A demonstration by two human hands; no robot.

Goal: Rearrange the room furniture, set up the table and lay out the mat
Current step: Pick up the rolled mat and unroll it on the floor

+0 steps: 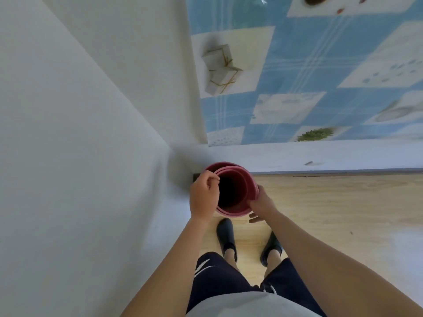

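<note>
Left fingers [211,178] curled over rim of rolled pink mat [246,180], right fingers [254,218] clasping its side, hollow core

There is one rolled mat [250,184], pink and seen end-on, with two hands on it: the left hand [203,200] grips its rim and the right hand [261,205] holds its right side. Below the hands, nearer the person, are two dark shoes [225,234] and one pair of dark shorts [219,277]. Above the hands there is one blue patterned sheet [309,72], and to the left of the left hand two white walls [68,156] meet in one corner.
</note>
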